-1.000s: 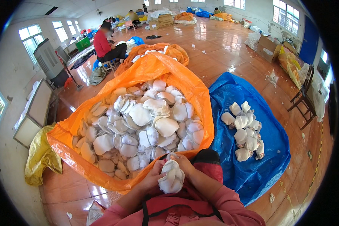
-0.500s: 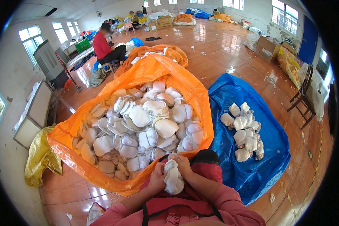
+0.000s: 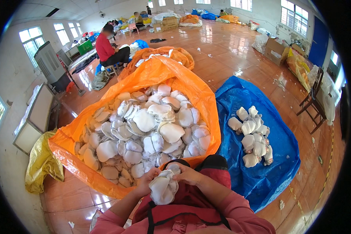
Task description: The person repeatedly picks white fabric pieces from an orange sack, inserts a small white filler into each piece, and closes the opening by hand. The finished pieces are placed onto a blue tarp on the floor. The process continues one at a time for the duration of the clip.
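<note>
Above my lap I hold a small bundle of white, rounded padded fabric pieces (image 3: 163, 190). My left hand (image 3: 146, 181) is closed on its left edge. My right hand (image 3: 187, 174) grips its upper right side, and the fingers partly cover the top. Directly beyond my knees lies a large orange sack (image 3: 189, 84), its mouth spread wide and its inside heaped with similar white and greyish pads (image 3: 144, 121). To the right, several bundled white pads (image 3: 254, 140) rest in a cluster on a blue plastic sheet (image 3: 277, 171).
A yellow sack (image 3: 45, 163) lies at the left, near a white-topped bench (image 3: 37, 113). A person in red (image 3: 105, 46) sits on a stool beyond the orange sack. On the right stand a wooden chair (image 3: 314, 99) and a cardboard box (image 3: 276, 51).
Both hands have shifted a little to the left with the bundle. It has turned and looks wider and more spread between my hands. The heap and the cluster look the same.
</note>
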Action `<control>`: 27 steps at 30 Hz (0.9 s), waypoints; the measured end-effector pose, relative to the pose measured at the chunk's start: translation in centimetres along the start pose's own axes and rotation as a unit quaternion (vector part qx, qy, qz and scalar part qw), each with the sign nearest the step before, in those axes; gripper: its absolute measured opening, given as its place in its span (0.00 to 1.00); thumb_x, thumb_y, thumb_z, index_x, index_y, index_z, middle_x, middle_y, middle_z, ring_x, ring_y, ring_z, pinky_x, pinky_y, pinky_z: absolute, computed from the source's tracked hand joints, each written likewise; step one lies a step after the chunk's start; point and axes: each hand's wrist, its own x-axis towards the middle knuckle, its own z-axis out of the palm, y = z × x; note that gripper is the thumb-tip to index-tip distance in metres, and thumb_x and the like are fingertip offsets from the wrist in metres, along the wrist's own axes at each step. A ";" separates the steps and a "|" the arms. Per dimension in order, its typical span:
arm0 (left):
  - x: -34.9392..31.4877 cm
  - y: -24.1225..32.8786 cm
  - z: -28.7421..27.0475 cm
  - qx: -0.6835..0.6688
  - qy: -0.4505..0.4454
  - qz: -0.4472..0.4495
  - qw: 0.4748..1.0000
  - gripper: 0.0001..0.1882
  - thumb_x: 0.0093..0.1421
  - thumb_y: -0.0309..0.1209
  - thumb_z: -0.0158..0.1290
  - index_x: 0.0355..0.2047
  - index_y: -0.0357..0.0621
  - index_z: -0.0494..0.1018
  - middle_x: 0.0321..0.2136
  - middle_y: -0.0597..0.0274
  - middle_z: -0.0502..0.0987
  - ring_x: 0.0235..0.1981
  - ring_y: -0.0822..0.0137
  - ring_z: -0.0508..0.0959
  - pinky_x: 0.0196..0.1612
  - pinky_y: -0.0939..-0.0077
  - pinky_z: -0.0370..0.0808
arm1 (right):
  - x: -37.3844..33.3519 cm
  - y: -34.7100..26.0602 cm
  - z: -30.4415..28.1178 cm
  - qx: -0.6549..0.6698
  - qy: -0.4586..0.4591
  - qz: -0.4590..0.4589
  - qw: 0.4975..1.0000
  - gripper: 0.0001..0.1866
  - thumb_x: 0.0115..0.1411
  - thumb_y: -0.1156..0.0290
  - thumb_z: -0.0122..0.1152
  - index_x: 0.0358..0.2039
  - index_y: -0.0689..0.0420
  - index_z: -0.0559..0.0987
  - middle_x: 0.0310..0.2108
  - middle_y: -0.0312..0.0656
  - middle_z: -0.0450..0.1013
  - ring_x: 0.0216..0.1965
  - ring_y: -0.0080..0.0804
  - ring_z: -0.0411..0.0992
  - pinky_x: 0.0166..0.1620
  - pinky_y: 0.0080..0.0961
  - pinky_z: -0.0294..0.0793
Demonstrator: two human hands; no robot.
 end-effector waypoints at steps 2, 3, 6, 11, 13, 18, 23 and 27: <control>-0.1 0.4 -0.3 0.064 -0.002 -0.009 0.998 0.17 0.58 0.24 0.60 0.45 0.46 0.66 0.38 0.67 0.77 0.39 0.79 0.74 0.42 0.83 0.71 | 0.2 0.0 0.2 -0.048 -0.003 0.002 0.999 0.26 0.55 0.78 0.66 0.54 0.54 0.70 0.48 0.36 0.71 0.48 0.26 0.70 0.50 0.25 0.72; -0.1 0.4 -0.5 0.095 -0.004 -0.014 0.995 0.17 0.58 0.25 0.60 0.45 0.45 0.66 0.37 0.67 0.77 0.39 0.80 0.74 0.42 0.83 0.70 | 0.3 0.3 0.2 -0.072 0.019 0.008 0.997 0.25 0.55 0.79 0.66 0.53 0.53 0.70 0.47 0.36 0.71 0.47 0.26 0.70 0.50 0.25 0.73; -0.1 -0.1 -1.1 0.181 -0.011 -0.013 0.983 0.16 0.59 0.27 0.59 0.44 0.46 0.65 0.32 0.67 0.78 0.34 0.79 0.75 0.37 0.82 0.71 | 0.3 1.7 0.0 -0.122 0.072 0.009 0.990 0.22 0.55 0.82 0.64 0.49 0.53 0.71 0.46 0.35 0.71 0.47 0.25 0.71 0.49 0.24 0.73; -0.4 -0.8 0.2 0.355 0.051 -0.025 0.933 0.14 0.60 0.30 0.56 0.43 0.44 0.65 0.29 0.58 0.78 0.31 0.65 0.78 0.34 0.71 0.73 | 0.9 4.1 -0.7 -0.153 0.112 -0.057 0.980 0.20 0.55 0.85 0.62 0.47 0.53 0.72 0.44 0.35 0.72 0.46 0.25 0.71 0.49 0.24 0.73; -0.9 -2.3 0.4 0.404 0.075 -0.004 0.912 0.13 0.61 0.32 0.53 0.44 0.44 0.66 0.31 0.49 0.79 0.33 0.48 0.80 0.35 0.58 0.75 | 1.1 4.7 -0.8 -0.203 0.122 -0.087 0.968 0.20 0.54 0.86 0.61 0.47 0.54 0.72 0.43 0.36 0.73 0.46 0.26 0.71 0.50 0.24 0.72; -1.1 -3.1 0.5 0.510 0.077 0.020 0.857 0.15 0.61 0.35 0.54 0.47 0.46 0.67 0.33 0.45 0.78 0.35 0.45 0.79 0.36 0.51 0.74 | 1.0 3.7 0.0 -0.286 0.154 -0.086 0.942 0.21 0.53 0.87 0.61 0.46 0.56 0.72 0.42 0.37 0.75 0.46 0.26 0.72 0.51 0.24 0.72; 0.9 1.3 -1.8 0.496 -0.019 0.032 0.868 0.13 0.61 0.34 0.54 0.45 0.43 0.73 0.35 0.48 0.79 0.37 0.49 0.79 0.40 0.60 0.76 | 0.9 3.2 -0.2 -0.389 0.155 -0.134 0.898 0.21 0.51 0.84 0.64 0.46 0.56 0.74 0.42 0.36 0.74 0.45 0.24 0.72 0.50 0.22 0.72; 1.5 3.3 -1.2 0.270 -0.007 -0.097 0.958 0.19 0.57 0.34 0.62 0.46 0.41 0.73 0.42 0.56 0.75 0.42 0.61 0.77 0.48 0.69 0.75 | 1.1 2.8 0.4 -0.452 0.143 -0.154 0.867 0.23 0.49 0.80 0.68 0.47 0.57 0.73 0.43 0.39 0.74 0.44 0.27 0.73 0.49 0.24 0.72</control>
